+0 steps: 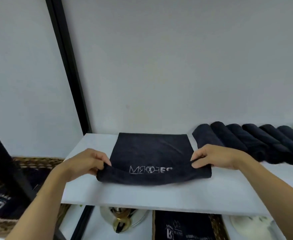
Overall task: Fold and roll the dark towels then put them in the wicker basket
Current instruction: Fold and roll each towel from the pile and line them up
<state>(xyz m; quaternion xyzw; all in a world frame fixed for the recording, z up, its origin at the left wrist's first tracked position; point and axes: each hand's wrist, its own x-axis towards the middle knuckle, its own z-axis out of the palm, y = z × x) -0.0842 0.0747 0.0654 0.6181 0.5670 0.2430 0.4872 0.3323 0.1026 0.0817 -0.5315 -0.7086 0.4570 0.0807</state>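
Observation:
A dark towel (152, 149) with pale embroidered lettering lies folded flat on the white shelf (142, 196). Its near edge is curled up into the start of a roll. My left hand (88, 161) pinches the left end of that rolled edge. My right hand (213, 156) pinches the right end. Several rolled dark towels (246, 141) lie side by side on the shelf to the right, against the wall. A wicker basket (29, 163) stands lower down at the left, with dark printed cloth inside; a black post partly hides it.
A black frame post (67, 66) rises at the shelf's back left corner, another crosses the lower left. Below the shelf sit a glass and gold object (121, 220), a dark printed cloth in a woven tray (185, 226), and a white item (253, 226). The wall stands close behind.

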